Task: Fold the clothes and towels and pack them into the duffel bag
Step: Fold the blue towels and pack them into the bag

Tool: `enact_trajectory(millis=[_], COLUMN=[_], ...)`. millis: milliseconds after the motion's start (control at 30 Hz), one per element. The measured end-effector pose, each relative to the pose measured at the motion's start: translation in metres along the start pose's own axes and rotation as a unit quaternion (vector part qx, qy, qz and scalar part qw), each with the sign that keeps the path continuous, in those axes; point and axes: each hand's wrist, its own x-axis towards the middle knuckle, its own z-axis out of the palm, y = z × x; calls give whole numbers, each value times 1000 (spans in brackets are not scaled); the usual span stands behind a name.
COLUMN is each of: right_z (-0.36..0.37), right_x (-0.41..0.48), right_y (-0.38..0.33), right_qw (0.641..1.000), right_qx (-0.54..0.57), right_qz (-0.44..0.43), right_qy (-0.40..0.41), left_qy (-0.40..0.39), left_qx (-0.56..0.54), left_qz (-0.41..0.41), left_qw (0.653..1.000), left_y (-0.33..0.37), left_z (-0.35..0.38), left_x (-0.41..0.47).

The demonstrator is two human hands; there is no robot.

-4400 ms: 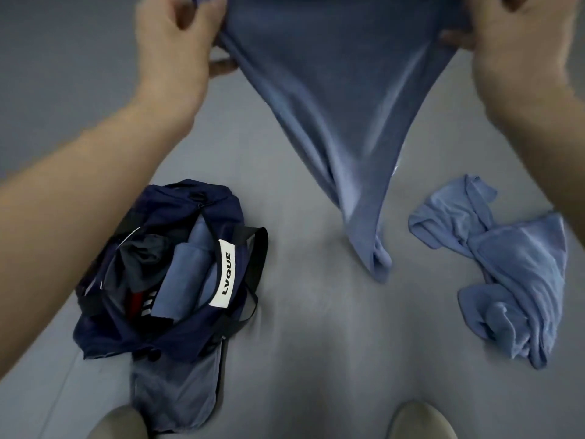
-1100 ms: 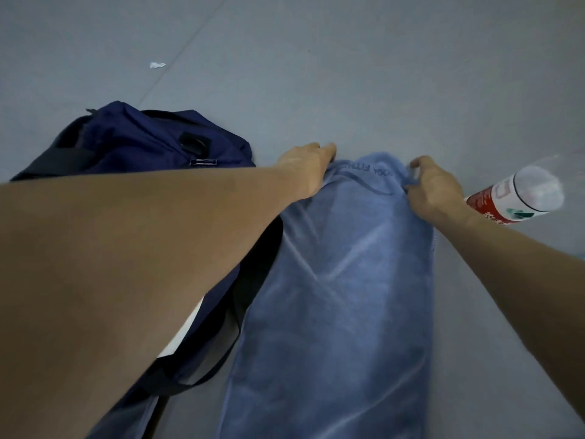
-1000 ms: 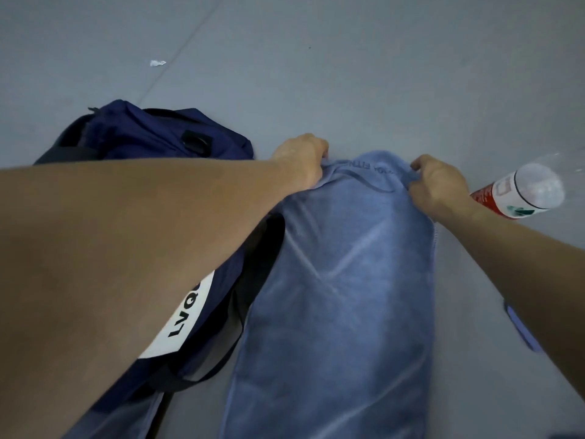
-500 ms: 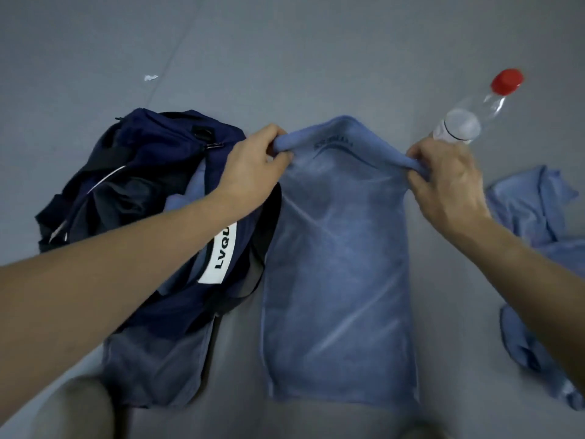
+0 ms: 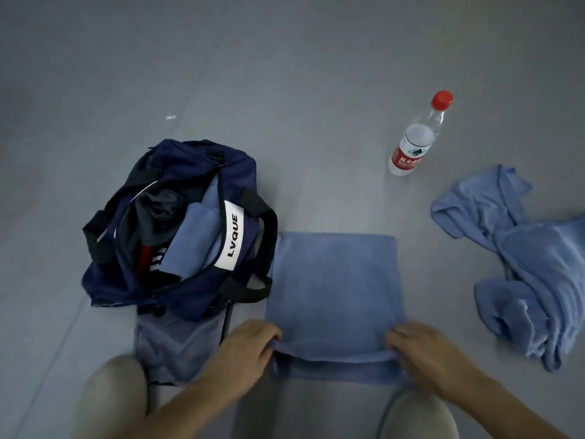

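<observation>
A blue towel [image 5: 334,286] lies on the grey floor, folded in half, its upper layer ending just short of the near edge. My left hand [image 5: 245,348] pinches the near left corner of that upper layer. My right hand [image 5: 422,350] pinches the near right corner. To the left stands the open navy duffel bag [image 5: 126,280] with a white LVQUE label; a folded blue towel [image 5: 186,239] and dark clothes lie inside it. A crumpled blue towel [image 5: 531,264] lies at the right.
A clear water bottle [image 5: 414,141] with a red cap stands beyond the towel, right of centre. A grey garment [image 5: 174,350] lies just in front of the bag. My knees show at the bottom edge. A white scrap [image 5: 171,117] lies on the floor far left.
Both hands drew the towel's far end toward me and laid it over the near half, folding it in two. Earlier the towel hung in the air from both hands.
</observation>
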Motion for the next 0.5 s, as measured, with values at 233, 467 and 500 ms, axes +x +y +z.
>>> enact_trajectory(millis=[233, 467, 500], right_z=[27, 25, 27], right_x=[16, 104, 111], right_y=[3, 18, 24], right_qw=[999, 987, 985], right_qx=[29, 7, -10], right_qz=[-3, 159, 173], right_qy=[-32, 8, -18], left_qy=[-27, -13, -41], left_qx=[158, 103, 140], left_qz=[123, 38, 15], left_qw=[979, 994, 989], left_y=[-6, 29, 26], left_z=[4, 10, 16], left_x=[24, 145, 157])
